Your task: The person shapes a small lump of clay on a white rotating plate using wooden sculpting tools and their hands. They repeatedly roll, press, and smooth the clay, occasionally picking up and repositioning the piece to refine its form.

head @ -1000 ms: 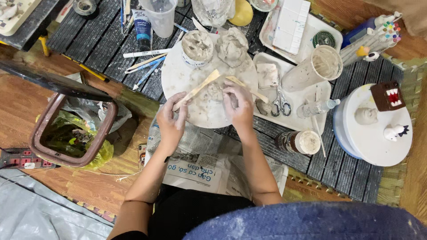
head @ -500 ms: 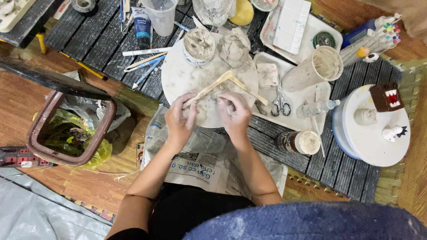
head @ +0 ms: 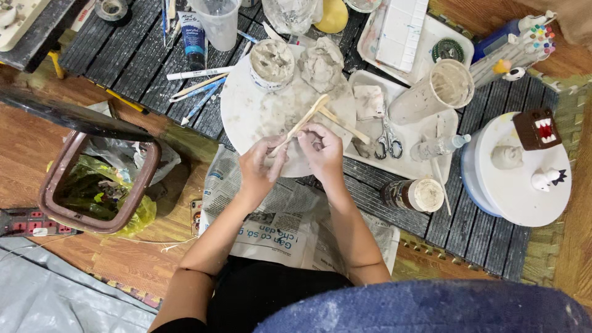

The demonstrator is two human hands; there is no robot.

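My left hand (head: 262,168) grips a flat wooden stick (head: 305,121) that slants up and to the right over a round white board (head: 259,114) smeared with clay. My right hand (head: 320,151) pinches a second wooden stick (head: 345,126) that angles toward the right. Both hands are close together at the near edge of the board, fingertips almost touching. A small tub of grey clay (head: 272,63) and a lump of grey clay (head: 322,63) sit at the board's far side.
A white tray (head: 425,132) holds scissors (head: 387,143), a tipped cup (head: 435,92) and a small bottle. A round stand (head: 515,185) with small clay figures sits right. A lined bin (head: 98,185) is left. Newspaper (head: 277,228) covers my lap. Brushes, pens and a paint tube lie far left.
Both hands have drawn back toward me from the middle of the board to its near edge, carrying the sticks. The sticks now cross in a narrow V above my fingers.
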